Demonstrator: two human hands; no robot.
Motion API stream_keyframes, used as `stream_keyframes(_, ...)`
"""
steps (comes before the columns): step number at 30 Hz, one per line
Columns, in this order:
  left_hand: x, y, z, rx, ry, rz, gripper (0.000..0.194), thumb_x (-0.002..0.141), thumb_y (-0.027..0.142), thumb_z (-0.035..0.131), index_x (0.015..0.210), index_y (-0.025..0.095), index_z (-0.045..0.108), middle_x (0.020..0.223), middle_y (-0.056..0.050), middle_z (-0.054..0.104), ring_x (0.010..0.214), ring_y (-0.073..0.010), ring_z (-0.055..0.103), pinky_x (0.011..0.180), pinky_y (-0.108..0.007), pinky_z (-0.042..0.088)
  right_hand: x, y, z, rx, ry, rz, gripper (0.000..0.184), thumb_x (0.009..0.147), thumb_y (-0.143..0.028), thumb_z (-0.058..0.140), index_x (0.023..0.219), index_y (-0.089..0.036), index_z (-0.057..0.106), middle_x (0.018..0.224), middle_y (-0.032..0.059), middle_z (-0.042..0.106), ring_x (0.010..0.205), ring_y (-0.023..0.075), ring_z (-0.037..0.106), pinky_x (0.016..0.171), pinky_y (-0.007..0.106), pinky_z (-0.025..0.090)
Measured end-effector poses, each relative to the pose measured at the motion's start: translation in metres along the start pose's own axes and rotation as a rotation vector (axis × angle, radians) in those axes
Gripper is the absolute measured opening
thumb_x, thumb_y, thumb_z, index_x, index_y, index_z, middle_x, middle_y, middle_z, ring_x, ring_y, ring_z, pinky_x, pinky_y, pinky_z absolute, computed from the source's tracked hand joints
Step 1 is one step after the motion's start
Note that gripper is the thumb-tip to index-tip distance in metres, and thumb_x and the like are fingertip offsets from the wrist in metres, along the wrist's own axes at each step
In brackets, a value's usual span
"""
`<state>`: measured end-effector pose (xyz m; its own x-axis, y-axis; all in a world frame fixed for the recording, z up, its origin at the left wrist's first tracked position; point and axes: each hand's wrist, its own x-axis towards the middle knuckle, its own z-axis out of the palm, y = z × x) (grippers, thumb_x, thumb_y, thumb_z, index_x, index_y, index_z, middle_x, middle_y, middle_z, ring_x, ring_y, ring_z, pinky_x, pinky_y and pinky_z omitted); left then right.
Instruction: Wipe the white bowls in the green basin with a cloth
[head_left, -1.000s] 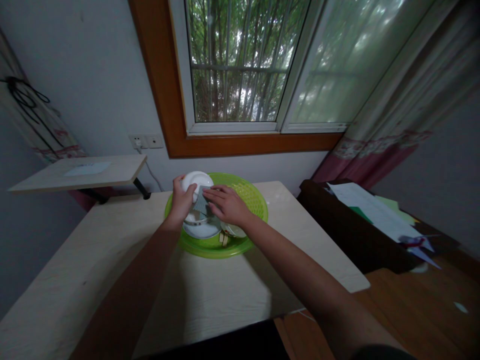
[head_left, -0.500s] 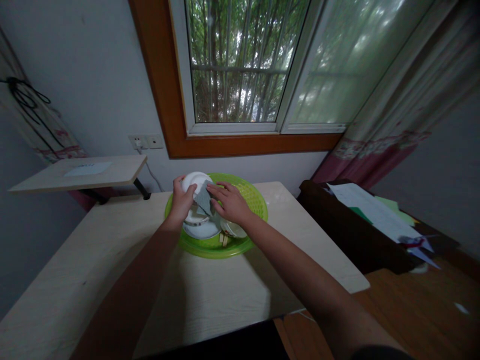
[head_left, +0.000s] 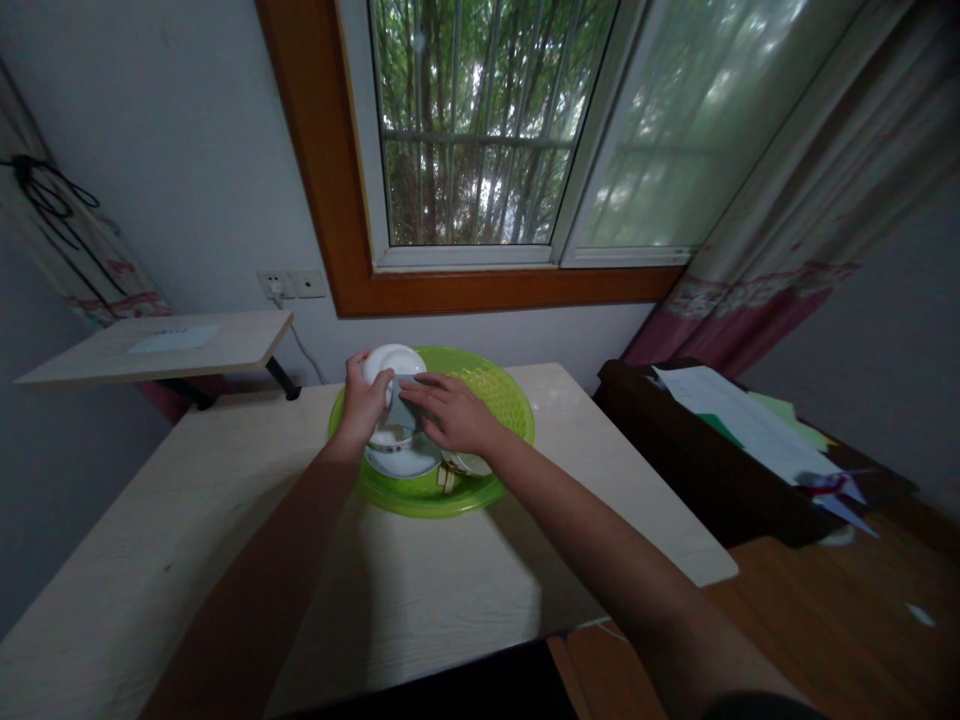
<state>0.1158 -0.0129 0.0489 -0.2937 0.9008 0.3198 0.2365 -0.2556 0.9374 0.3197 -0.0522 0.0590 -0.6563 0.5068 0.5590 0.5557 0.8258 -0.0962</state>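
Note:
My left hand (head_left: 364, 398) is closed on the rim of a white bowl (head_left: 394, 359), which is tilted above the green plastic basket (head_left: 514, 410). A grey-green cloth (head_left: 403, 408) lies against the bowl, and my right hand (head_left: 452, 408) presses it there with its fingers closed over it. Below my hands, more white dishes (head_left: 405, 460) rest in the basket, one with a patterned rim. Another pale dish (head_left: 472, 464) sits partly hidden under my right hand, beside small light-coloured wooden pieces (head_left: 446, 480).
The basket stands on a pale wooden table (head_left: 450, 570) below a window. At left is a small raised shelf (head_left: 247, 340) with a paper on it. To the right, papers (head_left: 742, 420) lie on a dark piece of furniture (head_left: 675, 465). A socket (head_left: 291, 284) is on the wall.
My right hand has shifted slightly left with the cloth across the bowl. My left hand and the bowl stay in nearly the same place.

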Motion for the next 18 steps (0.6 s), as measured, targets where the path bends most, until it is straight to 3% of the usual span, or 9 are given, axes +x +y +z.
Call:
stream_keyframes(2,0.000,0.001,0.000,-0.003,0.000,-0.007,0.055,0.083,0.037,0.067,0.133,0.025,0.048,0.130,-0.011,0.061,0.121,-0.0284,0.060,0.107,-0.045,0.048,0.001,-0.001,0.000,-0.001,-0.002,-0.004,0.063,0.089,-0.018,0.058,0.151,-0.025,0.049,0.155,0.0031,0.054,0.146,0.0292,0.040,0.119,0.052,0.037)
stream_keyframes(8,0.000,0.002,0.001,-0.027,0.016,-0.021,0.052,0.083,0.036,0.067,0.130,0.025,0.048,0.131,-0.011,0.060,0.117,-0.0270,0.061,0.098,-0.040,0.053,0.001,0.006,0.005,-0.050,0.069,0.187,0.071,0.087,-0.015,0.062,0.155,-0.022,0.044,0.159,0.0077,0.049,0.147,0.0335,0.037,0.120,0.058,0.036)
stream_keyframes(13,0.002,0.000,0.005,-0.279,0.031,-0.190,0.051,0.088,0.036,0.059,0.134,0.028,0.039,0.112,-0.006,0.064,0.090,-0.0200,0.068,0.075,-0.033,0.058,0.001,0.003,0.002,-0.028,0.059,0.075,0.069,0.089,-0.016,0.059,0.155,-0.024,0.043,0.164,0.0052,0.042,0.147,0.0300,0.039,0.120,0.055,0.037)
stream_keyframes(18,0.005,-0.005,0.004,-0.469,0.054,-0.292,0.042,0.090,0.038,0.054,0.127,0.029,0.037,0.110,-0.005,0.064,0.092,-0.0190,0.069,0.074,-0.031,0.058,0.002,-0.007,-0.005,-0.068,-0.008,-0.040,0.067,0.092,-0.019,0.060,0.156,-0.027,0.043,0.168,0.0011,0.033,0.154,0.0275,0.031,0.124,0.051,0.034)
